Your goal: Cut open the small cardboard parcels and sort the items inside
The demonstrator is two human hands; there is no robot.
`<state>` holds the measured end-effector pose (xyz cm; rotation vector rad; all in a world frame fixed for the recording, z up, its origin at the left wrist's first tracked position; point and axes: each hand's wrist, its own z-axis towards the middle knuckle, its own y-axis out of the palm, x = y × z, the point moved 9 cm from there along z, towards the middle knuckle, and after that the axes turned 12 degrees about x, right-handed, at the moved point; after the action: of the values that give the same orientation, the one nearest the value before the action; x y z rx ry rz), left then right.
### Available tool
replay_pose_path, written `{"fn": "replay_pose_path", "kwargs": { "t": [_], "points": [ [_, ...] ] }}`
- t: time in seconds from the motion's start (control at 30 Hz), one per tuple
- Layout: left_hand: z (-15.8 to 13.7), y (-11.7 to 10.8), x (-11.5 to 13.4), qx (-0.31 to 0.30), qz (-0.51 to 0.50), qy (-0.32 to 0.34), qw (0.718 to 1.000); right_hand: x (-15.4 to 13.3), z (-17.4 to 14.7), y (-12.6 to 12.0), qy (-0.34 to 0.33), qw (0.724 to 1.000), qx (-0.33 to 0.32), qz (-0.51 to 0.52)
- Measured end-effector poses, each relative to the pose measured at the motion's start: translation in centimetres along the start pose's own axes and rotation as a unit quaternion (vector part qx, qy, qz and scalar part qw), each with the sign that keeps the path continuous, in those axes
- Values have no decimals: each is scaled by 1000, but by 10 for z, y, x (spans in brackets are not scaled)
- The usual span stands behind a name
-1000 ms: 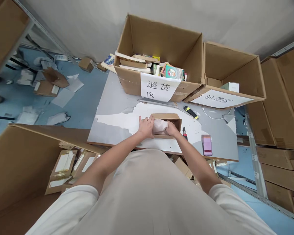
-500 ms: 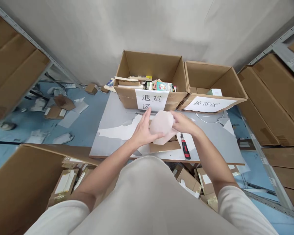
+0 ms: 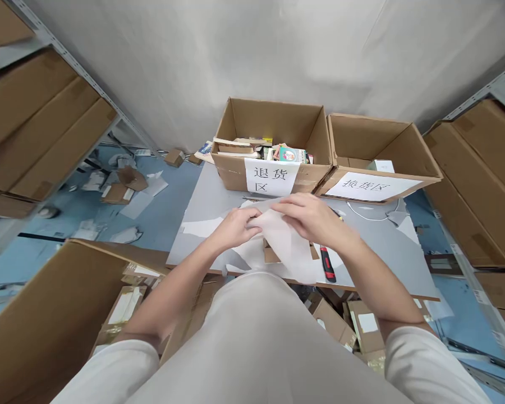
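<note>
Saw left hand (image 3: pixel 234 229) and right hand (image 3: pixel 313 217) pinching thin white wrap (image 3: pixel 278 235) over small cardboard box (image 3: pixel 270 256). Grey tabletop (image 3: pixel 379 252) underneath; cartons (image 3: pixel 228 174) stood 12 and 2 o'clock, blue floor (image 3: pixel 160 210) 9.

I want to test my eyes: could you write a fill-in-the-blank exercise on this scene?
The left hand and right hand hold a white sheet partly hiding a small box coloured ____.
The cutter just right of that box is black and ____.
The box holding books stands to the ____ of the other labelled box.
Missing words: brown; red; left.
</note>
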<state>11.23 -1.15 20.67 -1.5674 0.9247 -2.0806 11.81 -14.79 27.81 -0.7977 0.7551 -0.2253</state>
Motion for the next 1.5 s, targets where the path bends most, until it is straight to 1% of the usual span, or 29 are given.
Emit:
{"fn": "replay_pose_path", "kwargs": {
  "t": [0.03,0.1,0.17,0.23,0.3,0.33,0.4,0.47,0.53,0.6,0.63,0.7,0.77,0.8,0.83,0.87,0.9,0.93,1.0,1.03,1.07,1.1,1.13,1.2,1.23,1.3,1.4,1.43,1.5],
  "points": [
    [1,-4,3,2,1,7,1000,-1,3,11,0,999,-30,-38],
    [1,-13,3,17,3,13,1000,10,3,30,31,993,-79,-86],
    [-1,-24,-11,38,37,3,999,28,-2,38,75,990,-91,-80],
    [-7,-34,-43,49,119,-35,991,50,-9,34,120,990,-55,-43],
    [-17,-42,-89,48,224,-94,969,75,-19,25,182,983,18,20],
    [-23,-45,-113,44,269,-122,954,87,-26,21,220,972,60,65],
    [-33,-49,-158,54,332,-178,925,110,-42,21,292,929,139,177],
    [-38,-40,-192,64,341,-214,913,126,-58,27,342,874,207,275],
    [-39,-18,-213,57,307,-238,920,135,-70,37,372,828,263,328],
    [-41,9,-220,36,255,-267,929,139,-78,46,389,795,301,356],
    [-41,22,-218,32,227,-283,931,139,-82,51,394,781,316,367],
    [-40,38,-199,61,167,-292,940,138,-86,59,398,761,338,385],
    [-33,41,-161,131,71,-256,955,136,-89,66,398,750,351,395],
    [-27,43,-139,151,-7,-232,961,135,-90,69,397,748,353,397],
    [-22,47,-120,149,-103,-228,957,134,-91,72,395,749,353,398],
    [-16,54,-103,116,-205,-242,941,134,-91,74,392,752,351,398],
    [-12,62,-88,70,-300,-267,913,133,-90,74,385,757,346,398],
    [-7,66,-74,32,-378,-294,878,133,-88,73,374,768,337,396],
    [0,66,-55,-25,-479,-335,811,131,-82,65,336,803,309,384],
    [2,62,-50,-38,-507,-347,788,128,-77,58,308,826,291,372],
    [3,59,-48,-47,-524,-353,774,126,-73,50,279,850,272,354],
    [3,56,-47,-51,-530,-356,768,123,-69,42,253,873,253,333],
    [1,55,-48,-54,-527,-358,769,121,-65,36,234,891,236,310],
    [-7,60,-51,-60,-505,-363,780,120,-59,26,217,914,211,271],
    [-12,64,-52,-57,-496,-367,785,120,-57,22,219,917,206,261],
    [-18,71,-56,-20,-494,-369,787,123,-55,19,241,907,208,277],
    [-23,76,-63,63,-502,-357,785,129,-52,26,311,859,196,356],
    [-24,78,-65,77,-500,-352,787,132,-52,29,335,845,193,370],
    [-25,81,-67,84,-498,-347,790,137,-50,30,369,832,197,364]
  ]
}}
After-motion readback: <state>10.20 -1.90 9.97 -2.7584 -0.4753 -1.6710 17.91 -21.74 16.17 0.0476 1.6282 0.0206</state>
